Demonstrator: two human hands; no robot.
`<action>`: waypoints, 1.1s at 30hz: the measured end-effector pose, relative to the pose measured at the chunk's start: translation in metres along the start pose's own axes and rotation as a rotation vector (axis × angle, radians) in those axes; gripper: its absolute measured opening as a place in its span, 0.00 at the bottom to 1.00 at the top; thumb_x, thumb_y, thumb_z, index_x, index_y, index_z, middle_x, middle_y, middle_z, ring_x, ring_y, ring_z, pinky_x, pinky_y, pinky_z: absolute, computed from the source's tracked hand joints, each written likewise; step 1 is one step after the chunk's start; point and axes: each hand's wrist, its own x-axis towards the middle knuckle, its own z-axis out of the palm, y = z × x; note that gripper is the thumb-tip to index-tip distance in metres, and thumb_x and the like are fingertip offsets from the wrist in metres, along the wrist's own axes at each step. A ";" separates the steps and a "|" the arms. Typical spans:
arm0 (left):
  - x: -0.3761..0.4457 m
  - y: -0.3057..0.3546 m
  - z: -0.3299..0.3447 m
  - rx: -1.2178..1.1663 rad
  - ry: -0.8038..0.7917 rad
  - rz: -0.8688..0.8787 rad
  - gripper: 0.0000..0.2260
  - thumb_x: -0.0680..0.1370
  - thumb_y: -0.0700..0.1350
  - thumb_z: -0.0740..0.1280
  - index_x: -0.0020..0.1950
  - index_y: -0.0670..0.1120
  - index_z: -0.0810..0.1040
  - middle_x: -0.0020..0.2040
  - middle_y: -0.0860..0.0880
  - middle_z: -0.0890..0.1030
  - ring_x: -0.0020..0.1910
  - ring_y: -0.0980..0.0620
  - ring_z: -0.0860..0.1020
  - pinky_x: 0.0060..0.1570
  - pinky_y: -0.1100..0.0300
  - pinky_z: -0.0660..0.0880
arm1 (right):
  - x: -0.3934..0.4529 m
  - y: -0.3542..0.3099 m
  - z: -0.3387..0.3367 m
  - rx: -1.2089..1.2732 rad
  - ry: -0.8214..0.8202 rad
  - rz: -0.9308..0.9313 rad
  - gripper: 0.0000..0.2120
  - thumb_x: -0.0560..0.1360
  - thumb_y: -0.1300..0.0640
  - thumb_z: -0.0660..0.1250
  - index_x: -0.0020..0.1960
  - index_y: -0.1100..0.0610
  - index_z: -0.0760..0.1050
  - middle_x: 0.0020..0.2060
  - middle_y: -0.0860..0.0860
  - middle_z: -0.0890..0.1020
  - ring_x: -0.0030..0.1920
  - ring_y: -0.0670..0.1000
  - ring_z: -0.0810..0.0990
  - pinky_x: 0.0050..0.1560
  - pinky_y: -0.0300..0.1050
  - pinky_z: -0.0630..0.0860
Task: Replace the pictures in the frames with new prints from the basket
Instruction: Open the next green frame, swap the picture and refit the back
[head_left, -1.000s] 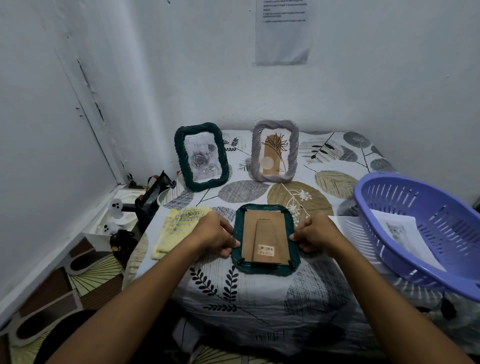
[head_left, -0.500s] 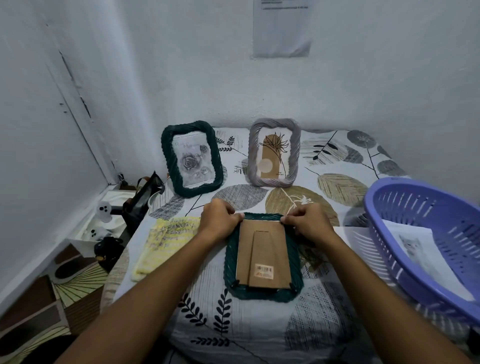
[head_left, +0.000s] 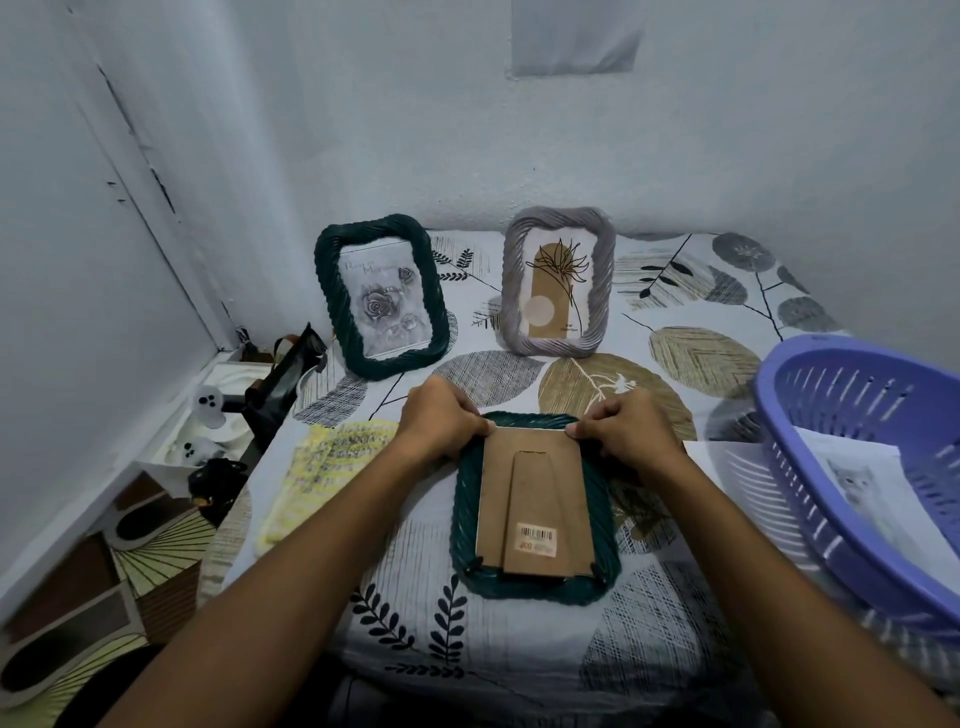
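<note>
A dark green frame (head_left: 535, 587) lies face down on the bed, its brown cardboard backing (head_left: 535, 499) with a barcode sticker facing up. My left hand (head_left: 441, 415) pinches the backing's top left corner, and my right hand (head_left: 623, 428) pinches its top right corner. Behind them stand a second green frame (head_left: 382, 293) with a grey rose print and a grey frame (head_left: 558, 283) with a plant drawing. At the right, a purple basket (head_left: 852, 405) holds a print of a white cat (head_left: 857, 480).
A yellow knitted cloth (head_left: 332, 467) lies left of the face-down frame. A white sheet (head_left: 727, 467) pokes out under the basket. Black items and a white tray with ghost figures (head_left: 208, 415) sit in the gap by the left wall. Walls close in behind and left.
Both hands slid from the frame's side edges up to the backing's top corners. The camera has tilted down and moved closer.
</note>
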 end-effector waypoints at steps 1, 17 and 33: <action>0.001 0.000 0.000 0.006 -0.008 -0.002 0.06 0.67 0.46 0.79 0.36 0.46 0.84 0.32 0.46 0.83 0.27 0.49 0.79 0.34 0.56 0.80 | -0.001 0.000 0.000 0.002 -0.004 0.001 0.07 0.68 0.58 0.77 0.38 0.62 0.83 0.30 0.53 0.81 0.26 0.47 0.74 0.26 0.37 0.69; 0.006 -0.001 -0.009 -0.073 -0.177 -0.031 0.04 0.71 0.34 0.74 0.45 0.37 0.83 0.37 0.42 0.81 0.27 0.49 0.78 0.23 0.63 0.77 | 0.001 0.002 -0.004 0.088 -0.038 0.072 0.05 0.69 0.64 0.75 0.45 0.62 0.83 0.30 0.52 0.81 0.27 0.48 0.75 0.29 0.40 0.73; -0.030 -0.008 -0.013 0.134 0.028 0.171 0.22 0.68 0.50 0.78 0.57 0.41 0.81 0.46 0.44 0.83 0.45 0.49 0.80 0.47 0.59 0.76 | -0.033 0.010 -0.012 0.018 0.014 -0.047 0.06 0.68 0.57 0.77 0.40 0.58 0.81 0.29 0.53 0.81 0.27 0.49 0.77 0.32 0.44 0.74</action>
